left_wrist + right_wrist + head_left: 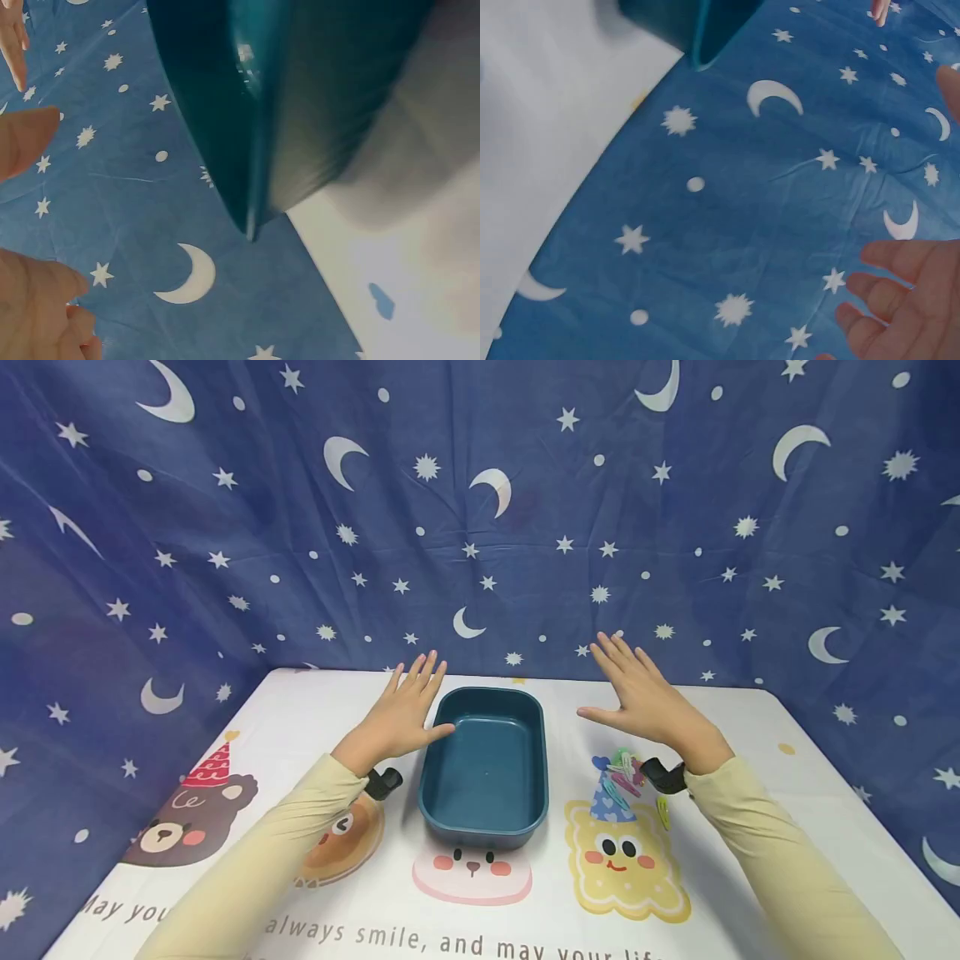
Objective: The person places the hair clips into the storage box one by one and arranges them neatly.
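A dark teal rectangular bin [486,768] stands on the table in the middle of the head view, with nothing inside it. My left hand [401,710] hovers at its left side, fingers spread and straight, holding nothing. To the right of the bin, my right hand [643,697] is raised with its fingers extended, also holding nothing. Several small colourful hair clips [622,777] lie in a pile below the right hand, near the wrist. One yellow clip [663,812] lies apart from the pile. In the left wrist view the bin's wall [330,97] is close and blurred.
A white tablecloth [360,893] with printed cartoon figures and lettering covers the table. Behind it hangs a blue curtain [540,510] with moons and stars. Each wrist wears a black camera mount, the left one [384,783] beside the bin.
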{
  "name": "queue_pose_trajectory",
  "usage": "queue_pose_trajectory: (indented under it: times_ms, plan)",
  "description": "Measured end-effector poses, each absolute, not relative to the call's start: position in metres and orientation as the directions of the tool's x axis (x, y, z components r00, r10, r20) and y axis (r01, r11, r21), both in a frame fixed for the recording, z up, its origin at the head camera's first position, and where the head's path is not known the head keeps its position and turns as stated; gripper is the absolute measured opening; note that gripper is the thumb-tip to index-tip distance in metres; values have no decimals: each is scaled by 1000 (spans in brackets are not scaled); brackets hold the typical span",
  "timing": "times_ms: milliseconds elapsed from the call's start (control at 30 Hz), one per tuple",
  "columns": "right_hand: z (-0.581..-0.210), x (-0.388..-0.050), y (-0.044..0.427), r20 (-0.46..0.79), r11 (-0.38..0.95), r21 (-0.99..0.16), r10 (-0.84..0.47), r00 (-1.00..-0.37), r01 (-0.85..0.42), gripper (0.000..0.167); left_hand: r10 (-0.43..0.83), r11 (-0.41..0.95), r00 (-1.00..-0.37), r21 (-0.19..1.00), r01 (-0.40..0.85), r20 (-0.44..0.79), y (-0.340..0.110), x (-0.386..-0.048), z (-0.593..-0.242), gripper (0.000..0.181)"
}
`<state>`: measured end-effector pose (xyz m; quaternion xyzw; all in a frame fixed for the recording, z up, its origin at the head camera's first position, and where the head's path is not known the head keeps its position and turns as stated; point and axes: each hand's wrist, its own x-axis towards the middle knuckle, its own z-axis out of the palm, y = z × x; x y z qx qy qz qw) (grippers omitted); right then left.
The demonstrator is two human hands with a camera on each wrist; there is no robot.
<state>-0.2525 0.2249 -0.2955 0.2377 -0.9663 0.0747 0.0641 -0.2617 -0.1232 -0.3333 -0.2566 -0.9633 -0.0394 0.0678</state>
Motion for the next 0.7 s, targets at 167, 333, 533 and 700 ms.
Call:
queue_pose_trajectory:
  times_ms: [167, 333, 533, 700]
  plan:
    - [-302, -247, 243, 187, 849, -137, -483, -855, -510, 91, 505, 852, -849, 64, 519, 158, -130, -257, -345, 91]
    - [-313, -241, 260, 232, 825, -163, -501, -834, -541, 84, 517, 842, -844, 90, 532, 146, -135, -253, -361, 90]
    - [-330, -239, 276, 243, 803, -181, -522, -817, -567, 76, 515, 839, -849, 134, 528, 121, -137, -248, -378, 86]
    - [-348, -241, 289, 221, 784, -238, -531, -818, -573, 65, 494, 840, -861, 193, 508, 119, -135, -244, -387, 85]
